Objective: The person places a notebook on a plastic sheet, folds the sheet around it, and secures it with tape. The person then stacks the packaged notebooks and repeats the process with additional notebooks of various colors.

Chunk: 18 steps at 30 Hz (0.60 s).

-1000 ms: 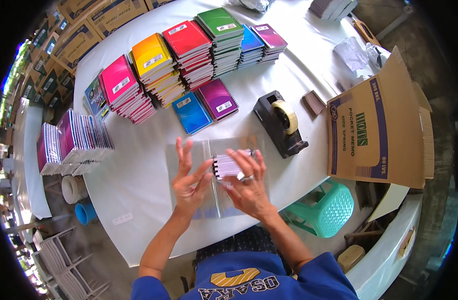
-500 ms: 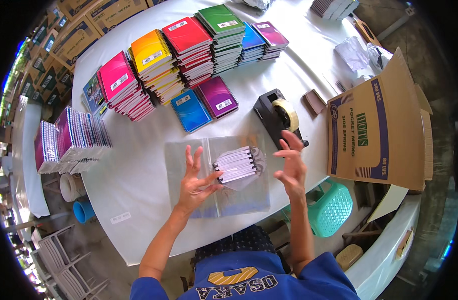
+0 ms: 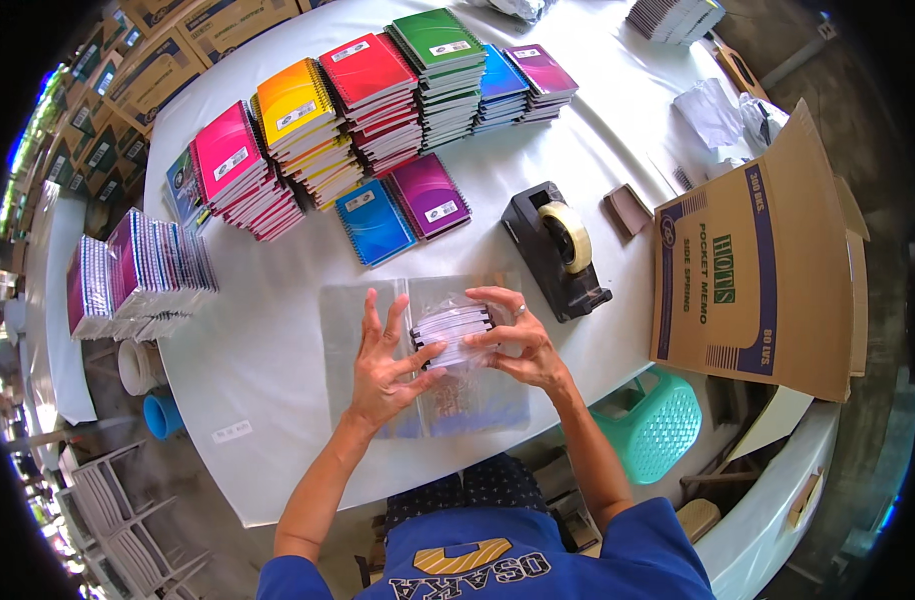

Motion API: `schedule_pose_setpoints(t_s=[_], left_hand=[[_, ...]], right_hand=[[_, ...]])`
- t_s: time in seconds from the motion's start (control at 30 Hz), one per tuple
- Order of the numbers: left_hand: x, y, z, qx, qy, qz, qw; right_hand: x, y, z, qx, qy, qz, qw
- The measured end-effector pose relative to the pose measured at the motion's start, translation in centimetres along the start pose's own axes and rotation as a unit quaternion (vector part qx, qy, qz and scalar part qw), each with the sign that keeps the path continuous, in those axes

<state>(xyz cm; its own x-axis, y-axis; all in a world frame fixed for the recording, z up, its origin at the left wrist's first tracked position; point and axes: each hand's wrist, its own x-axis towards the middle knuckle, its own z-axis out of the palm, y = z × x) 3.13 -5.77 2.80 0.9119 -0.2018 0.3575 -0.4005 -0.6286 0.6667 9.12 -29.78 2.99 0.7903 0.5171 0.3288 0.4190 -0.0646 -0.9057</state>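
A small stack of spiral notebooks (image 3: 451, 332) wrapped in clear plastic sits between my hands above the white table (image 3: 278, 340). My left hand (image 3: 386, 365) presses against its left side with fingers spread. My right hand (image 3: 518, 340) grips its right side and top edge. Under it lie clear plastic bags (image 3: 358, 310) spread flat on the table. A black tape dispenser (image 3: 558, 245) stands just to the right of my right hand.
Stacks of coloured spiral notebooks (image 3: 358, 100) line the far side, with a blue one (image 3: 374, 220) and a purple one (image 3: 430, 195) lying single. Wrapped bundles (image 3: 138, 270) stand at left. A cardboard box (image 3: 758, 260) and a teal basket (image 3: 658, 420) are at right.
My right hand had reached out to the tape dispenser half a second ago and has come back onto the wrapped stack. My left hand stayed on the stack.
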Motion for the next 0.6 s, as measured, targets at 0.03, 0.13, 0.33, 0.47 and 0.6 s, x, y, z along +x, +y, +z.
schedule_pose_setpoints(t_s=[0.03,0.13,0.33,0.47,0.6], left_hand=[[0.0,0.1,-0.1,0.012,-0.003,0.000,1.000],[0.5,0.7,-0.3,0.032,-0.006,-0.002,0.999],[1.6,0.3,-0.8,-0.010,0.000,-0.011,1.000],[3.3,1.0,-0.6,-0.092,0.036,-0.042,0.994],[6.0,-1.2,-1.7,-0.323,-0.129,-0.203,0.915]], right_hand=[[0.2,-0.4,-0.1,-0.012,-0.008,0.002,1.000],[0.6,-1.4,0.5,0.014,0.020,0.056,0.998],[1.9,-2.2,0.2,-0.164,0.004,-0.006,0.986],[2.5,-2.1,0.0,-0.132,0.022,0.050,0.990],[3.9,-2.2,-0.5,0.035,0.016,0.208,0.977]])
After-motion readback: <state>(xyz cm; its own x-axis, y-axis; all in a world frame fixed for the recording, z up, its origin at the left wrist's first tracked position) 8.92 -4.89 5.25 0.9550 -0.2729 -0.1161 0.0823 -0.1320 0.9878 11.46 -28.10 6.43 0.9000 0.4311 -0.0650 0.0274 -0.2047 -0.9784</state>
